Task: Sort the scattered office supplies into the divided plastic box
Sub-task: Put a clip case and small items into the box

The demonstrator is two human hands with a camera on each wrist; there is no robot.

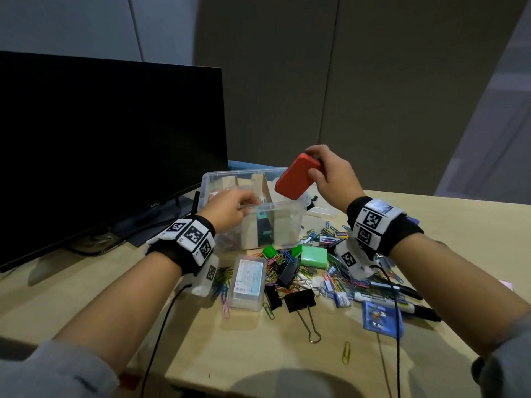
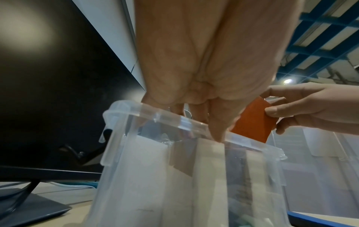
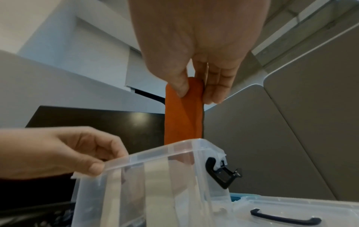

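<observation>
A clear plastic box (image 1: 283, 228) with cardboard dividers stands on the desk beside the monitor. My right hand (image 1: 330, 179) pinches a flat orange-red case (image 1: 296, 179) by its upper end and holds it tilted over the box's right rear compartment; in the right wrist view the case (image 3: 182, 116) dips behind the box rim (image 3: 155, 155). My left hand (image 1: 230, 209) grips the box's near rim, thumb outside and fingers (image 2: 196, 113) curled inside the box (image 2: 147, 176). Inside the box a black and teal item (image 1: 264, 228) stands in the middle compartment.
A pile of coloured paper clips (image 1: 290, 268), black binder clips (image 1: 300, 300), a green box (image 1: 314, 255), a clear card case (image 1: 248, 281), markers (image 1: 399, 294) and a blue packet (image 1: 382, 317) lies in front of the box. A black monitor (image 1: 100, 145) stands left. The box lid (image 3: 291, 213) lies to the right.
</observation>
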